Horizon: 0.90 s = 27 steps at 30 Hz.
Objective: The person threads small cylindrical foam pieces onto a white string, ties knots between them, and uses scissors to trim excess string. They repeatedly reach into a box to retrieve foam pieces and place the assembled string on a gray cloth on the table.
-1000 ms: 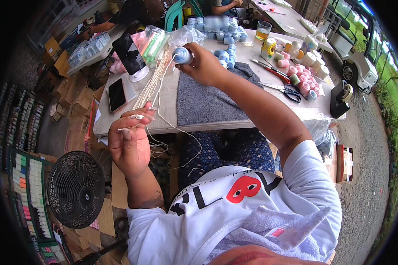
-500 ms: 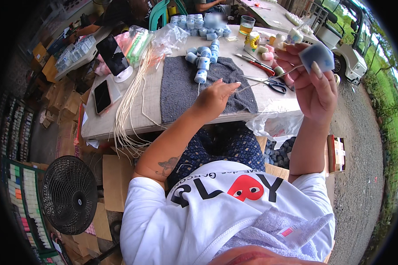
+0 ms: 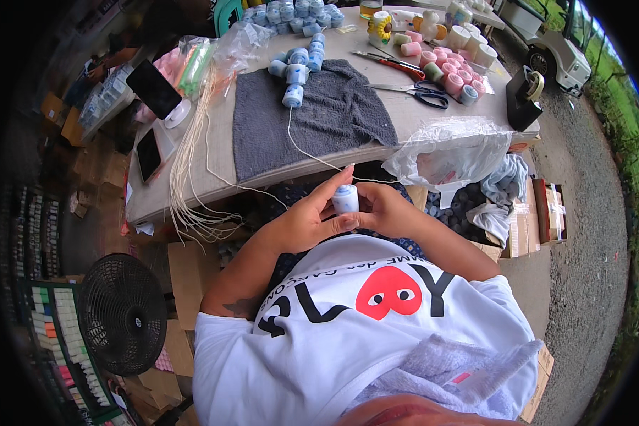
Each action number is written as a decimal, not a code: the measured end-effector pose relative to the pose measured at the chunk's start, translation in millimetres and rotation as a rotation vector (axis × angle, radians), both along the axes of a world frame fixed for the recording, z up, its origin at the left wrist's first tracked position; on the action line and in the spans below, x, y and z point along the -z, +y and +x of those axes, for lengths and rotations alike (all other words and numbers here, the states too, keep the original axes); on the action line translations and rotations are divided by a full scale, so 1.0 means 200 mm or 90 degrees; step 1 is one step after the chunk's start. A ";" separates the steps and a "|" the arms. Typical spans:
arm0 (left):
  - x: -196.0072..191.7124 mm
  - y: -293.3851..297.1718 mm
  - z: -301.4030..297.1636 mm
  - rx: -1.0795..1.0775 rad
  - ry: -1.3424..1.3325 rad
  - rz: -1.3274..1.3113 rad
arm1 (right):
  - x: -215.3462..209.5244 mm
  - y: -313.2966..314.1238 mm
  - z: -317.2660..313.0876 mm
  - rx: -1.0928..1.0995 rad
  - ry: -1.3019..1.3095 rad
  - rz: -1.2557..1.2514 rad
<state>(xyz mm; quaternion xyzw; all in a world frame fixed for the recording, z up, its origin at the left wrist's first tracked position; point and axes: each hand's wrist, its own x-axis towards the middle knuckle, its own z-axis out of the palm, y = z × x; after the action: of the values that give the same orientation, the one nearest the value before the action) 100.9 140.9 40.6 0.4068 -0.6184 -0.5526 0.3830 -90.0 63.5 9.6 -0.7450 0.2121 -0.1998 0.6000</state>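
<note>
Just off the near edge of the tabletop (image 3: 408,110), before the shirt, a blue-and-white cylinder (image 3: 345,200) stands roughly upright between the left hand (image 3: 309,220) and the right hand (image 3: 387,209), the grip of each closed on it. A pale cord (image 3: 304,150) runs from the hands over that edge to a row of similar cylinders (image 3: 295,74) on the grey cloth (image 3: 262,142). Near the tabletop's right edge lie scissors (image 3: 433,102); a cord bundle (image 3: 191,163) hangs over its near-left corner.

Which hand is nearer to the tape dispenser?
Right. The right hand is left of the tape dispenser and closer to the person; the left hand is farther left, at the held cylinder's left side.
</note>
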 end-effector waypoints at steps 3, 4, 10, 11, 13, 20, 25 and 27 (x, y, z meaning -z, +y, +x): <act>0.11 0.04 -0.02 -0.176 0.057 0.080 | 0.00 0.05 0.12 0.020 0.027 -0.185; 0.14 0.05 0.02 -0.199 0.069 0.071 | 0.00 0.05 0.12 -0.029 -0.029 -0.092; 0.10 0.02 0.15 -0.266 0.230 0.042 | 0.32 -0.11 -0.12 0.222 0.109 0.360; 0.11 0.02 0.14 -0.264 0.203 -0.019 | 0.35 -0.15 -0.18 0.283 0.021 0.591; 0.15 0.00 0.13 -0.259 0.161 -0.088 | 0.36 -0.16 -0.20 0.424 -0.102 0.753; 0.20 0.00 0.08 -0.238 0.089 -0.172 | 0.49 -0.25 -0.17 0.534 -0.324 0.746; 0.14 0.01 0.17 -0.270 -0.034 -0.274 | 0.25 -0.05 -0.24 0.323 -0.345 0.636; 0.11 0.00 0.19 -0.281 -0.060 -0.287 | 0.14 0.03 -0.24 0.232 -0.285 0.392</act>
<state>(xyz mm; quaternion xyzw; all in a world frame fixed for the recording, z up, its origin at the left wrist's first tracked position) 137.9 141.9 18.1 0.4610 -0.6395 -0.2858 0.5449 -137.4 69.1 -18.1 -0.4195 0.2547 -0.3869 0.7806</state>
